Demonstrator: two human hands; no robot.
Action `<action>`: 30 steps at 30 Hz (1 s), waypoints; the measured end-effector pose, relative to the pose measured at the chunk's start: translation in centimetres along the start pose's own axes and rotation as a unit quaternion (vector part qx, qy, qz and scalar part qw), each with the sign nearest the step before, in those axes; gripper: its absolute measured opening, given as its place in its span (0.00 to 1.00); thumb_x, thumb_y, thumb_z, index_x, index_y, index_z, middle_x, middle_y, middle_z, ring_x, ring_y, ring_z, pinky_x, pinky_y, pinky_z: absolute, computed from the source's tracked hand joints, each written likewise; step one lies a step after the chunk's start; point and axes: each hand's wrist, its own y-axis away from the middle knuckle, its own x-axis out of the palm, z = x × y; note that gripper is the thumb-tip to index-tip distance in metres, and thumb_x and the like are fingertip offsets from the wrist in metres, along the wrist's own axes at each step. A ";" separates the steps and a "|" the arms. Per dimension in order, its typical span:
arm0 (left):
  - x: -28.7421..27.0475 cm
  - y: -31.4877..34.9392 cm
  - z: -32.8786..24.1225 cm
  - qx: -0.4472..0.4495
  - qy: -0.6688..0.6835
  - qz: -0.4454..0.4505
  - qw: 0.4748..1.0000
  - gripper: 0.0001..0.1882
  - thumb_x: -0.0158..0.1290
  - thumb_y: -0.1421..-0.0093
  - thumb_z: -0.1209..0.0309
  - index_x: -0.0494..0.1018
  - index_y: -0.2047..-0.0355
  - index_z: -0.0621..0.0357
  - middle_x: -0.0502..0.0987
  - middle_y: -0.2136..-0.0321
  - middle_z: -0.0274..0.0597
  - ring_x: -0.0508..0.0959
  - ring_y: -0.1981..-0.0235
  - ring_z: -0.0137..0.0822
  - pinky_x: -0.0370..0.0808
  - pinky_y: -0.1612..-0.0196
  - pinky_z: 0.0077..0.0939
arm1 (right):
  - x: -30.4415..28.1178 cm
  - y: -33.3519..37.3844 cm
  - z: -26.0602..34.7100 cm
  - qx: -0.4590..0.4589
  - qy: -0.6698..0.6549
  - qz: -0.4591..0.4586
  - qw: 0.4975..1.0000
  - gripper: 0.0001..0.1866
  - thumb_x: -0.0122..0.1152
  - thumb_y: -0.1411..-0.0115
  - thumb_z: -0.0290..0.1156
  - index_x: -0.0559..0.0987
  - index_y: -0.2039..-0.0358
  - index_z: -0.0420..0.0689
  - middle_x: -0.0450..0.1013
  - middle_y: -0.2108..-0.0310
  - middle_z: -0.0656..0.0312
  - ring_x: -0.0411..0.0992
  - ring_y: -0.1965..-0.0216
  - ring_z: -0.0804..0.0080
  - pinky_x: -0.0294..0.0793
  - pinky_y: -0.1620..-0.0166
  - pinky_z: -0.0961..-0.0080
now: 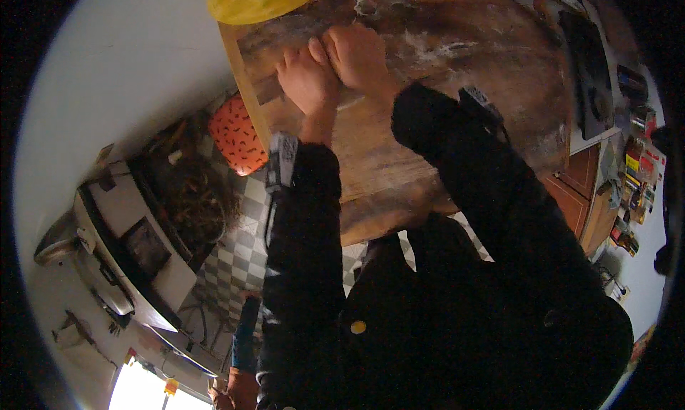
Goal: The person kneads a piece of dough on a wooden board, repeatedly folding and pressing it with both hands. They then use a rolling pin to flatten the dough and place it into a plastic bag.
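Near the far left corner of a wooden table (528,89), the left hand (308,78) and right hand (358,57) press together, fingers curled (around what, I cannot tell); a forward slip could knock the yellow object (264,0) at that corner.

Right hand (357,57), palm hidden
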 end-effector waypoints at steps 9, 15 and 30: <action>-1.0 6.5 -3.8 0.080 0.119 -0.045 0.989 0.14 0.45 0.39 0.65 0.70 0.55 0.55 0.70 0.55 0.45 0.68 0.52 0.50 0.63 0.47 0.48 | -3.4 8.6 -0.2 0.001 -0.034 -0.102 0.994 0.11 0.57 0.44 0.34 0.75 0.62 0.45 0.72 0.59 0.55 0.69 0.54 0.56 0.64 0.48 0.55; 1.5 -2.4 -1.7 0.037 0.056 0.078 0.995 0.13 0.44 0.37 0.63 0.75 0.64 0.56 0.75 0.62 0.47 0.71 0.59 0.52 0.68 0.54 0.46 | -0.7 0.6 -3.0 0.062 0.091 -0.031 0.993 0.11 0.52 0.42 0.37 0.75 0.63 0.45 0.72 0.59 0.55 0.69 0.56 0.55 0.66 0.51 0.56; 1.4 8.3 -11.9 -0.065 0.062 0.003 0.996 0.13 0.48 0.41 0.62 0.76 0.72 0.59 0.75 0.70 0.49 0.73 0.67 0.52 0.70 0.66 0.46 | -8.1 12.2 -5.3 0.135 0.064 0.027 0.988 0.12 0.51 0.38 0.38 0.77 0.70 0.44 0.74 0.68 0.51 0.71 0.65 0.49 0.70 0.63 0.57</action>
